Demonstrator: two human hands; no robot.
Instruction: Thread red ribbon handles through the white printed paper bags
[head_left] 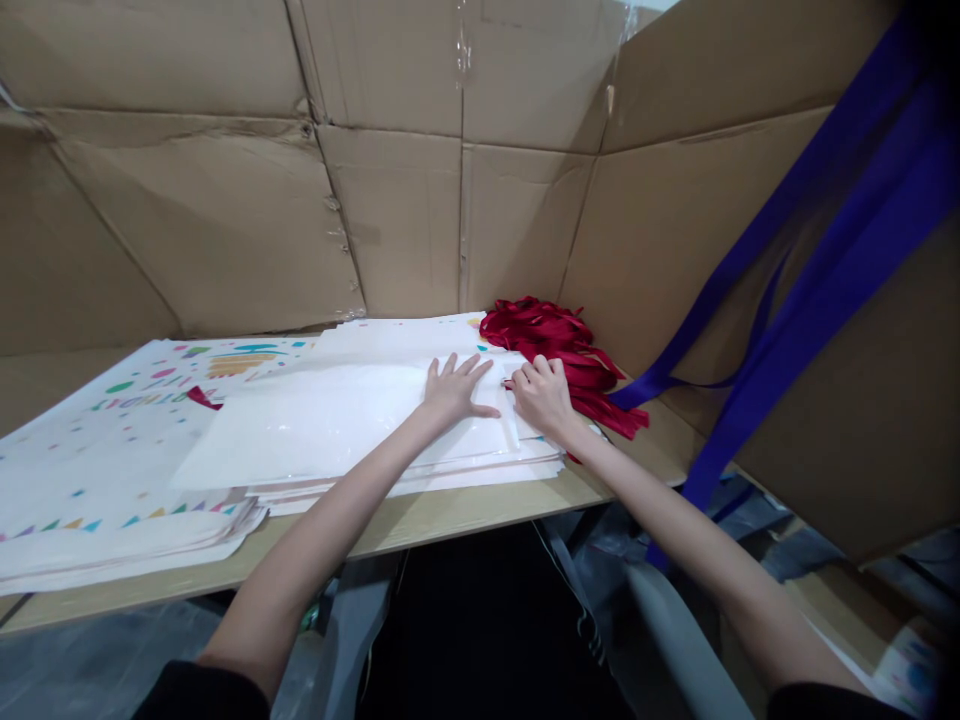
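My left hand [453, 390] lies flat with fingers spread on a white glossy sheet [337, 420], which looks like a flat bag. At that sheet's right edge my right hand [543, 396] is closed in a pinch. A small bit of dark red ribbon [508, 384] shows at its fingertips; the rest of what it grips is hidden by the fingers. Just behind the right hand is a heap of red ribbons [536, 325]. Another short red ribbon end [204, 398] sticks out at the sheet's left side.
A stack of printed white sheets [135, 470] with colourful shapes lies on the left of the wooden table [420, 525]. Cardboard walls [405, 220] stand behind and to the right. Long blue-purple ribbons [817, 290] hang down on the right.
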